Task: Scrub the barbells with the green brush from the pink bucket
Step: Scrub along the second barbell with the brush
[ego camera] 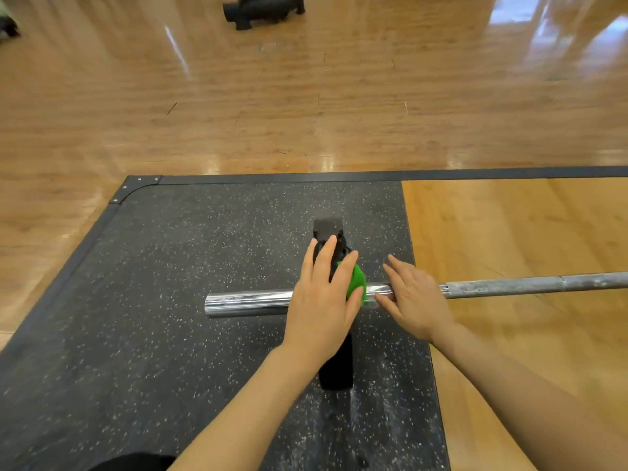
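Observation:
A barbell lies across a black stand [336,372]. Its shiny chrome sleeve [248,302] points left and its dull grey shaft [526,283] runs off to the right. The green brush [356,282] sits on the sleeve just above the stand. My left hand [323,300] covers the brush and holds it between thumb and forefinger, with the other fingers stretched out over the stand's top. My right hand [414,297] rests flat on the bar just right of the brush, fingers straight. No pink bucket is in view.
The stand is on a black speckled rubber mat [170,300], which has a metal-edged corner at the far left. A wooden platform panel [509,232] lies to the right. Glossy wooden floor stretches beyond, with a black machine [261,8] at the far top.

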Demonstrator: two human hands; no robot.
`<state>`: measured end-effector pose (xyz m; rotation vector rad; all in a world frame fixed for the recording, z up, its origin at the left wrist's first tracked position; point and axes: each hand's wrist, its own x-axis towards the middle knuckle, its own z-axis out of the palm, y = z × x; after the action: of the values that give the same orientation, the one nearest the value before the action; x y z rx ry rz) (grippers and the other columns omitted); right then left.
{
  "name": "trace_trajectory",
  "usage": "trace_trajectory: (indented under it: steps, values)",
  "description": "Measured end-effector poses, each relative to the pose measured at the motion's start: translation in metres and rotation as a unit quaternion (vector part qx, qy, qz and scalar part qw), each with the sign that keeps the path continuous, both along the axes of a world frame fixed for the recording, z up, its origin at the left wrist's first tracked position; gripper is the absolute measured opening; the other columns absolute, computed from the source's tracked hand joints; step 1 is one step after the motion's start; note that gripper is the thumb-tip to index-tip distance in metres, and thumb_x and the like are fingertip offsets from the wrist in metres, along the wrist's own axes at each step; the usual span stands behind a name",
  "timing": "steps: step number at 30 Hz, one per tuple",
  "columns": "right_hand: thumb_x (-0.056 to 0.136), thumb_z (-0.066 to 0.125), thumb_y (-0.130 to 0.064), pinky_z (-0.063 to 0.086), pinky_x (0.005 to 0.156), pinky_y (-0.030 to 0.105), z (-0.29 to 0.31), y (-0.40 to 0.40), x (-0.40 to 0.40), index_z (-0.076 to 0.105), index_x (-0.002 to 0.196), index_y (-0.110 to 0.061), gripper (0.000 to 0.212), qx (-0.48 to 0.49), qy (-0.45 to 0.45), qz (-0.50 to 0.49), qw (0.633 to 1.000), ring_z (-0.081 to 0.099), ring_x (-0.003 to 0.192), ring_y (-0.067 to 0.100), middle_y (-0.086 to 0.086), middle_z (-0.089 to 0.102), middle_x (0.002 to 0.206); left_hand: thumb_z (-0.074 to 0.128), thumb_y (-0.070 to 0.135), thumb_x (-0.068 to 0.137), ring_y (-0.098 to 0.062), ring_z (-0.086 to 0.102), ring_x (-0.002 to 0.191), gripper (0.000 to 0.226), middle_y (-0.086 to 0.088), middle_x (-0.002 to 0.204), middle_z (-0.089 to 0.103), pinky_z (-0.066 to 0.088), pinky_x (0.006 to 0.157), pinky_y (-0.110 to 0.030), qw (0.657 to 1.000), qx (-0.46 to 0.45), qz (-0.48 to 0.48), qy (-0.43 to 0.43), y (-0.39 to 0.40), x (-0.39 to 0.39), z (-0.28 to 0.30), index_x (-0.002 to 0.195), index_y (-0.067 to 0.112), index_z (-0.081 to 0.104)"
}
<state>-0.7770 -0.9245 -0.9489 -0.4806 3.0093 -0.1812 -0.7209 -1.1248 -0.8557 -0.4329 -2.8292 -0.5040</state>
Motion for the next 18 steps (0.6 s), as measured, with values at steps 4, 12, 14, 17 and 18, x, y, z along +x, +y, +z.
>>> trace_trajectory:
  steps: [4,12,14,17,18]
  values:
    - [0.096,0.007,-0.066,0.042,0.102,0.044,-0.002,0.001,0.007,0.050,0.138,-0.006,0.085,0.001,0.000,-0.008,1.000,0.048,0.129,0.030,0.012,0.043,0.147,0.039,0.038,0.099,-0.030,0.008,0.146,0.048,-0.006,0.156,0.023,0.028,0.111,-0.045,0.994,0.037,0.037,-0.091,0.003,-0.037,0.018,0.143,0.020,0.040]
    - [0.098,0.010,-0.064,0.042,0.103,0.043,-0.002,0.000,0.019,0.053,0.136,-0.006,0.081,-0.002,0.018,-0.010,1.000,0.048,0.129,0.028,0.011,0.045,0.146,0.039,0.031,0.102,-0.027,0.009,0.146,0.044,-0.003,0.154,0.026,0.020,0.114,-0.042,0.984,0.049,0.049,-0.167,0.002,-0.061,0.027,0.144,0.021,0.037]
    - [0.098,0.010,-0.064,0.043,0.102,0.043,-0.001,0.001,0.022,0.054,0.135,-0.006,0.081,0.001,0.018,-0.011,1.000,0.049,0.128,0.028,0.010,0.047,0.145,0.041,0.031,0.101,-0.026,0.008,0.146,0.045,-0.002,0.155,0.025,0.021,0.114,-0.041,0.987,0.061,0.057,-0.140,0.005,-0.045,0.026,0.145,0.020,0.036]
    - [0.098,0.010,-0.064,0.042,0.105,0.043,-0.003,0.002,0.028,0.052,0.137,-0.008,0.080,0.005,0.017,-0.003,1.000,0.046,0.131,0.028,0.009,0.045,0.147,0.046,0.028,0.099,-0.031,0.010,0.145,0.046,-0.005,0.155,0.026,0.025,0.113,-0.044,0.991,0.078,0.061,-0.087,0.009,-0.020,0.018,0.144,0.018,0.040]
    - [0.098,0.010,-0.064,0.041,0.106,0.043,-0.004,0.003,0.030,0.052,0.137,-0.008,0.080,0.006,0.018,0.000,1.000,0.044,0.132,0.027,0.009,0.044,0.148,0.046,0.028,0.099,-0.032,0.012,0.145,0.046,-0.006,0.154,0.028,0.026,0.112,-0.045,0.992,0.082,0.062,-0.070,0.010,-0.012,0.015,0.143,0.017,0.041]
